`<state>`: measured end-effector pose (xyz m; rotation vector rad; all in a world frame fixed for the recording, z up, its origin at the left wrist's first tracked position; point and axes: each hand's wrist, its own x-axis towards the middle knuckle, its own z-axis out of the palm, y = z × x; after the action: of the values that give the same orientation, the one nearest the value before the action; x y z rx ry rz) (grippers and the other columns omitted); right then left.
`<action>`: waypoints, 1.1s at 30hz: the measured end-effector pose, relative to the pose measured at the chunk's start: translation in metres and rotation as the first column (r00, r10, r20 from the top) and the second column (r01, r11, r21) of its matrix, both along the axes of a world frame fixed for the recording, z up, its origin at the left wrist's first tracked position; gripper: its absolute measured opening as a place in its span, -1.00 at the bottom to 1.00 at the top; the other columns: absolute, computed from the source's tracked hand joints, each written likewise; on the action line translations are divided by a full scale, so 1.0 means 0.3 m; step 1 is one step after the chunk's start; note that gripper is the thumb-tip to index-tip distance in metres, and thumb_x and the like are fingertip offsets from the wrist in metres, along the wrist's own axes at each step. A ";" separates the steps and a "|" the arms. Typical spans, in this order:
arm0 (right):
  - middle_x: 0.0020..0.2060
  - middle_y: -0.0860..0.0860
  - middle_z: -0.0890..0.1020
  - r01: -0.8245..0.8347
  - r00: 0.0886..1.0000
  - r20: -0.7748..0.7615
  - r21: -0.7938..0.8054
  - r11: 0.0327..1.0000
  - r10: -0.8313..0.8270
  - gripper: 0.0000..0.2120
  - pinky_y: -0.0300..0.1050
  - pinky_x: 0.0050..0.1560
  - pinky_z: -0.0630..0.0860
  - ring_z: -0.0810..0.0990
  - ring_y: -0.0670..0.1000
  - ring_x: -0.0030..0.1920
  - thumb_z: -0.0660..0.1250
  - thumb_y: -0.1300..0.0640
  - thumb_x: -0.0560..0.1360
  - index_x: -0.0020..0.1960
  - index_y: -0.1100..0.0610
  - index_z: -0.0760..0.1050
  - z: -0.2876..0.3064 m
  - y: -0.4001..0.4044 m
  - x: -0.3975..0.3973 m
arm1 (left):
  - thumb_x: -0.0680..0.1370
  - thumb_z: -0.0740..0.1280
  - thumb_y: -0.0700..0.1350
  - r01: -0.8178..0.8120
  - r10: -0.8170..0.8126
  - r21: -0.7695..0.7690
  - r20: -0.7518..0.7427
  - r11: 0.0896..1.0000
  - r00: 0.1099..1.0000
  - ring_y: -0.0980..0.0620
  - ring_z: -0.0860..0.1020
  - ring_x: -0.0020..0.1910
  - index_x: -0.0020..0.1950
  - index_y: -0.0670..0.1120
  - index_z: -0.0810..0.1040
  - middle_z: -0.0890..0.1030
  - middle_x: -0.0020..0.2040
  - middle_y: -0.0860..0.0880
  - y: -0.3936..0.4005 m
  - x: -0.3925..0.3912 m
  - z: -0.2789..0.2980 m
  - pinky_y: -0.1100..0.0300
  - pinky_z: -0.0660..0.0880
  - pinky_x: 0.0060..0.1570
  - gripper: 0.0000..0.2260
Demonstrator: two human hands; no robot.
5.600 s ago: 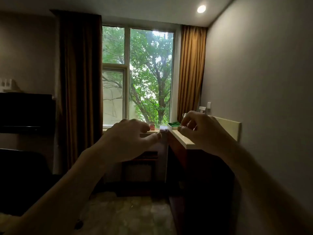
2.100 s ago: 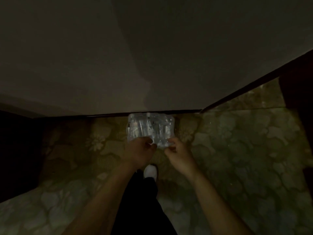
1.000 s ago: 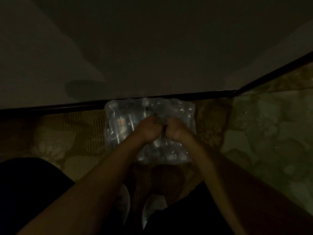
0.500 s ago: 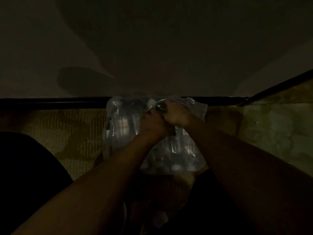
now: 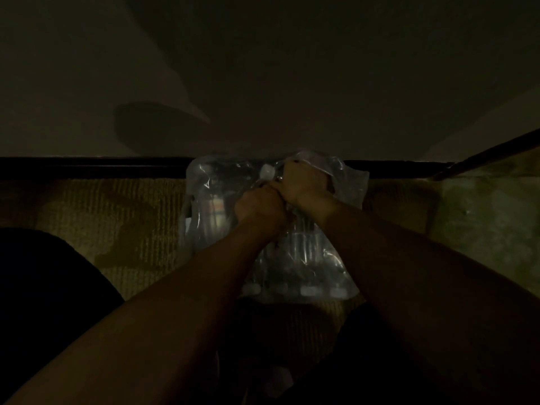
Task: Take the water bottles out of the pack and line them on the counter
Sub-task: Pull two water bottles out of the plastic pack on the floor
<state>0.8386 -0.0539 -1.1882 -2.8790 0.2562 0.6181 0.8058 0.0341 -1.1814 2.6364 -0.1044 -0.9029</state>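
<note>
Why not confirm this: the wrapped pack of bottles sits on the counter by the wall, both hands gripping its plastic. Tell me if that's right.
Not quite. In the head view the pack of bottles sits on the carpet by the wall, not on a counter. The rest holds: the left hand and right hand both grip its plastic.

place: dim carpeted room, home or hotel | evidence: patterned carpet (image 5: 122,217) lower left; dark baseboard (image 5: 87,167) mid-left; plain wall (image 5: 292,68) above

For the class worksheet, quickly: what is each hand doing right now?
Left hand: grips the plastic wrap of the pack.
Right hand: grips the same wrap.
</note>
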 end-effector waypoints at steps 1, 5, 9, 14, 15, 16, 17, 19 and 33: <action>0.09 0.06 0.61 0.000 1.000 0.016 -0.011 1.000 0.000 -0.70 0.00 0.06 0.52 0.59 0.10 0.06 0.21 -0.08 0.58 0.12 0.11 0.54 -0.003 -0.004 -0.003 | 0.51 0.36 0.12 -0.013 0.013 -0.003 -0.008 1.000 1.000 -0.05 0.60 0.07 0.19 -0.02 0.53 0.62 0.11 -0.02 -0.002 0.001 0.002 0.09 0.52 0.00 -0.67; 0.10 0.07 0.60 -0.068 0.992 0.112 0.039 0.997 0.063 -0.69 -0.10 -0.05 0.44 0.58 0.08 0.07 0.27 -0.09 0.54 0.14 0.10 0.53 0.017 -0.034 -0.011 | 0.39 0.50 0.11 -0.058 0.055 -0.051 -0.061 0.997 0.997 -0.06 0.56 0.15 0.35 0.00 0.41 0.54 0.23 -0.02 -0.011 -0.006 0.005 0.02 0.54 0.11 -0.41; 0.07 0.11 0.61 -0.155 0.974 0.173 0.050 0.987 0.145 -0.59 -0.04 0.03 0.53 0.59 0.10 0.06 0.32 -0.18 0.47 0.13 0.10 0.57 0.055 -0.067 -0.035 | 0.36 0.52 0.18 -0.072 0.058 -0.105 -0.128 0.992 0.990 -0.12 0.44 0.35 0.52 0.02 0.21 0.38 0.45 -0.05 0.017 -0.016 0.050 0.00 0.42 0.27 -0.16; 0.18 0.11 0.58 -0.206 0.977 0.072 0.117 0.972 0.199 -0.68 -0.05 0.17 0.47 0.54 0.12 0.19 0.33 0.00 0.50 0.20 0.10 0.54 0.126 -0.071 -0.085 | 0.39 0.47 0.23 0.040 -0.061 -0.152 -0.133 0.988 0.989 -0.11 0.44 0.35 0.48 0.06 0.32 0.43 0.44 -0.04 0.058 -0.048 0.161 0.05 0.41 0.26 -0.28; 0.20 0.12 0.56 -0.186 0.981 0.077 0.130 0.974 0.177 -0.69 -0.04 0.18 0.45 0.52 0.13 0.21 0.34 0.03 0.49 0.20 0.11 0.54 0.137 -0.071 -0.091 | 0.39 0.47 0.24 0.048 -0.065 -0.142 -0.115 0.989 0.991 -0.10 0.47 0.32 0.45 0.04 0.37 0.47 0.40 -0.04 0.065 -0.052 0.178 0.06 0.43 0.24 -0.31; 0.21 0.13 0.54 -0.157 0.985 0.091 0.143 0.977 0.145 -0.70 -0.04 0.20 0.45 0.51 0.14 0.22 0.36 0.06 0.48 0.18 0.11 0.54 0.147 -0.071 -0.095 | 0.37 0.48 0.24 0.045 -0.056 -0.131 -0.083 0.990 0.995 -0.10 0.50 0.29 0.42 0.04 0.39 0.50 0.36 -0.04 0.072 -0.055 0.196 0.05 0.47 0.23 -0.31; 0.22 0.13 0.52 -0.123 0.989 0.107 0.159 0.980 0.107 -0.72 -0.04 0.20 0.46 0.50 0.15 0.22 0.37 0.09 0.48 0.17 0.12 0.54 0.158 -0.071 -0.097 | 0.34 0.49 0.25 0.031 -0.038 -0.120 -0.053 0.992 0.998 -0.09 0.52 0.27 0.41 0.03 0.40 0.53 0.33 -0.04 0.079 -0.058 0.209 0.03 0.49 0.21 -0.29; 0.24 0.13 0.50 -0.084 0.991 0.122 0.172 0.981 0.064 -0.76 -0.08 0.18 0.43 0.50 0.15 0.21 0.36 0.15 0.50 0.16 0.14 0.53 0.182 -0.076 -0.109 | 0.28 0.51 0.28 -0.001 0.003 -0.114 0.018 0.994 1.000 -0.09 0.54 0.23 0.40 0.05 0.40 0.56 0.29 -0.04 0.093 -0.062 0.226 0.00 0.51 0.19 -0.24; 0.05 0.04 0.64 0.140 0.963 0.192 0.234 0.962 -0.187 -0.75 -0.11 -0.08 0.49 0.59 0.10 0.06 0.41 0.00 0.46 0.11 0.02 0.56 0.335 -0.066 -0.138 | 0.40 0.36 0.30 -0.302 0.374 -0.319 0.194 0.898 0.907 0.02 0.60 -0.11 0.01 0.07 0.57 0.65 -0.10 0.02 0.159 -0.022 0.266 0.12 0.56 -0.04 -0.64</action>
<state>0.7971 -0.0737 -1.0878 -2.6481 0.3667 0.2846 0.7990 0.0820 -1.1016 2.3820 0.1551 -0.3996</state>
